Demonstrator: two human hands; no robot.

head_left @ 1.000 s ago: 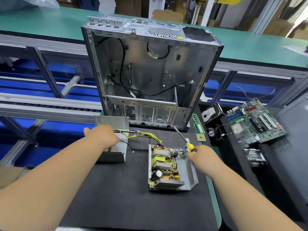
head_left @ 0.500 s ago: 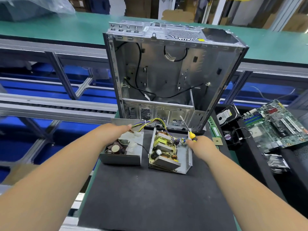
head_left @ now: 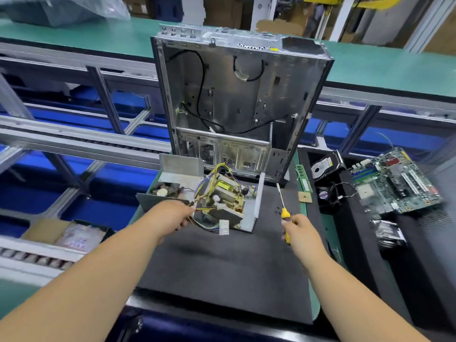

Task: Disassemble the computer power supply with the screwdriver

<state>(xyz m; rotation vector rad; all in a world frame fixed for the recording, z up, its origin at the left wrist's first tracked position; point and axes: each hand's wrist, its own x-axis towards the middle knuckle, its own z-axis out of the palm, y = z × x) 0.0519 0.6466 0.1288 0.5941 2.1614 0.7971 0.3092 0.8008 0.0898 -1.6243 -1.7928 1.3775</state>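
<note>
1. since half a second ago the left hand (head_left: 172,215) has dropped back from the cover (head_left: 172,178) to the wires (head_left: 204,209), and the right hand (head_left: 299,230) has pulled the screwdriver (head_left: 282,206) off the board (head_left: 225,196).
2. step in hand, as i judge it: freeing the board from its tray (head_left: 255,211); next likely needs the tip back on a board screw.
3. left hand pinches the wires just ahead of it; right hand grips the screwdriver, tip up, clear of the supply between the hands on the tabletop (head_left: 222,267).

Left hand (head_left: 172,215) now grips wire bundle (head_left: 202,209).
</note>
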